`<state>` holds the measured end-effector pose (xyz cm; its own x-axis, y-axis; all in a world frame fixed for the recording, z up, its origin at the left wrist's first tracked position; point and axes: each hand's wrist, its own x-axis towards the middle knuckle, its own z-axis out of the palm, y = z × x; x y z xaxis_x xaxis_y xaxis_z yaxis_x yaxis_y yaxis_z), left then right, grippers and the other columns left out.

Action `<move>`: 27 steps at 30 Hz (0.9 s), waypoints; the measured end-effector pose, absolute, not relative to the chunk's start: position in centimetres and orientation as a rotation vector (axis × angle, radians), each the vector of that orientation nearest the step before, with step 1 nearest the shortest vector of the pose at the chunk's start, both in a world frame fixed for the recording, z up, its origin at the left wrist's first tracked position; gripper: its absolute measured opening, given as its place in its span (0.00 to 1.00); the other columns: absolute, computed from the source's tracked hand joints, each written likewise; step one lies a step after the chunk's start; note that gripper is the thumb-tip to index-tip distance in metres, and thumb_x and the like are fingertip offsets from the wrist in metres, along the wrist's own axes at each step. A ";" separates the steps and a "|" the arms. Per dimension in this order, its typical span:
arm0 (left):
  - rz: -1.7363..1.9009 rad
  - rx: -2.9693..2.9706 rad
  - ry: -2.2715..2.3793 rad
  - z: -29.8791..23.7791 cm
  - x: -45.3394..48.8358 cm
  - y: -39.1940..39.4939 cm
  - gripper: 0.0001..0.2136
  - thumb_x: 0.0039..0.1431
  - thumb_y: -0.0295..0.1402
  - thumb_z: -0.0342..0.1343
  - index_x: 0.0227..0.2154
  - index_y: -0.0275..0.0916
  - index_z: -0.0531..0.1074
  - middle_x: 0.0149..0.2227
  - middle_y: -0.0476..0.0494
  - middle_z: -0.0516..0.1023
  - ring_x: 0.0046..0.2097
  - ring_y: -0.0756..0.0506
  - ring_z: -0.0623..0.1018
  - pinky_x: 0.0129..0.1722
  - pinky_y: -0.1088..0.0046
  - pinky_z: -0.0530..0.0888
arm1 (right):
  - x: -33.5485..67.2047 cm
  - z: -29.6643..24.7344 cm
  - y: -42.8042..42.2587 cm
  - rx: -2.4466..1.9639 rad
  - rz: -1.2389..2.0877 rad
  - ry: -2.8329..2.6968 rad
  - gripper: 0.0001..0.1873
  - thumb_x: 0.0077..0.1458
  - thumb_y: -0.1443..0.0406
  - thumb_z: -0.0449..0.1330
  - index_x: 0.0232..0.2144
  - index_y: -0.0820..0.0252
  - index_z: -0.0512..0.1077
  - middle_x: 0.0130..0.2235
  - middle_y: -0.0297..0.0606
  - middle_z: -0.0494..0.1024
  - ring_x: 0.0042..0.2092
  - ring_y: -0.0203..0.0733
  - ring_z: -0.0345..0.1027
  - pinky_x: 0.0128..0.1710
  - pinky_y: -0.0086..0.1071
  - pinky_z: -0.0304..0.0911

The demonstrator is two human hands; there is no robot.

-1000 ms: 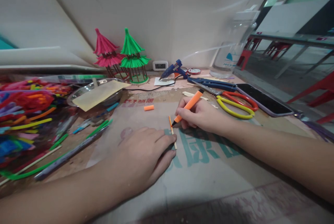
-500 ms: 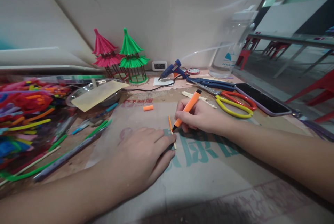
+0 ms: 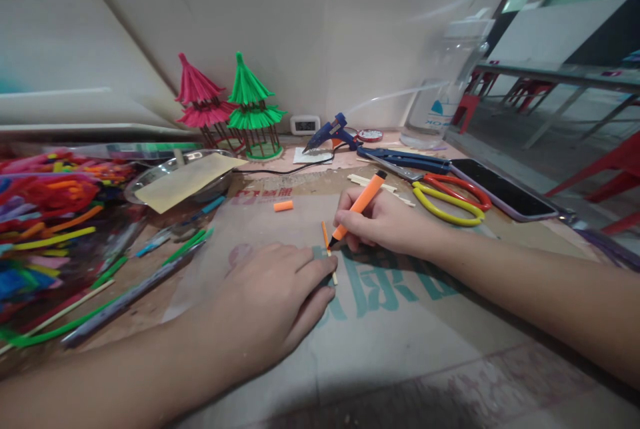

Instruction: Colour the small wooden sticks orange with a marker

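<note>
My right hand [image 3: 373, 219] grips an orange marker [image 3: 361, 206] like a pen, its black tip down on a thin wooden stick [image 3: 325, 232]. The stick's far part is coloured orange, while the near end stays pale. My left hand [image 3: 283, 289] lies over the sheet, its fingertips pinning the stick's near part; some of the stick is hidden beneath them. Beyond the hands rests the orange marker cap [image 3: 283, 206]. Several pale sticks [image 3: 360, 181] lie behind my right hand.
Scissors [image 3: 440, 199] and a phone [image 3: 503, 189] lie on the right. A glue gun [image 3: 330, 132], a small clock [image 3: 305, 125] and pink [image 3: 200, 89] and green [image 3: 250, 86] pagoda models stand at the back. Pipe cleaners [image 3: 50, 196] crowd the left, beside a metal dish [image 3: 220, 182].
The marker tip has shifted slightly away from me along the stick. My left hand stays in nearly the same place.
</note>
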<state>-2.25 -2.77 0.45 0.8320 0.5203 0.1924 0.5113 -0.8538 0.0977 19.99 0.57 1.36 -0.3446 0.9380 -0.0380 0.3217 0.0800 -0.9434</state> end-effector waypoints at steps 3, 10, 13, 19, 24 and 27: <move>0.334 2.982 0.851 0.4 -2.2 -2.7 0.16 0.73 0.38 0.43 0.49 0.38 0.73 0.39 0.41 0.80 0.40 0.37 0.78 0.40 0.54 0.74 | 20.0 1.2 0.8 -1.216 1.263 -1.735 0.09 0.61 0.64 0.57 0.28 0.57 0.64 0.19 0.27 0.73 0.18 0.29 0.59 0.18 0.22 0.53; 0.256 2.962 0.896 0.5 -2.3 -2.8 0.16 0.73 0.39 0.42 0.48 0.40 0.73 0.39 0.41 0.80 0.39 0.37 0.78 0.40 0.55 0.74 | 20.0 0.7 1.4 -1.272 1.070 -1.679 0.08 0.63 0.63 0.57 0.31 0.58 0.66 0.23 0.30 0.77 0.20 0.30 0.62 0.21 0.24 0.59; 0.237 2.950 0.913 0.6 -2.2 -2.9 0.16 0.72 0.39 0.42 0.48 0.40 0.73 0.39 0.41 0.80 0.39 0.37 0.78 0.39 0.54 0.74 | 20.1 0.4 1.6 -1.284 1.047 -1.695 0.09 0.64 0.62 0.57 0.31 0.57 0.65 0.23 0.31 0.78 0.20 0.31 0.62 0.21 0.24 0.59; 0.210 2.936 0.924 0.5 -2.2 -2.9 0.15 0.72 0.39 0.43 0.48 0.41 0.73 0.40 0.41 0.80 0.40 0.36 0.78 0.40 0.53 0.74 | 20.0 0.3 1.9 -1.282 1.055 -1.707 0.09 0.64 0.62 0.56 0.30 0.57 0.65 0.23 0.29 0.77 0.20 0.31 0.62 0.21 0.25 0.58; 0.211 2.935 0.917 0.5 -2.2 -3.0 0.15 0.72 0.38 0.43 0.48 0.40 0.73 0.41 0.41 0.80 0.41 0.36 0.78 0.41 0.52 0.75 | 19.8 0.5 1.8 -1.299 1.063 -1.704 0.10 0.65 0.62 0.55 0.30 0.57 0.64 0.23 0.29 0.77 0.19 0.30 0.61 0.21 0.25 0.58; 0.209 2.930 0.915 0.6 -2.2 -3.0 0.14 0.72 0.38 0.43 0.48 0.41 0.73 0.40 0.41 0.80 0.40 0.36 0.78 0.41 0.53 0.74 | 19.8 0.6 1.7 -1.290 1.068 -1.703 0.10 0.65 0.62 0.55 0.29 0.57 0.64 0.23 0.29 0.77 0.20 0.30 0.61 0.21 0.25 0.58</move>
<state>-2.21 -2.96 0.59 0.8139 0.5706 0.1097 0.5617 -0.8210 0.1024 19.78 1.69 0.57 -0.2252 0.9718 0.0700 0.3603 0.1498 -0.9208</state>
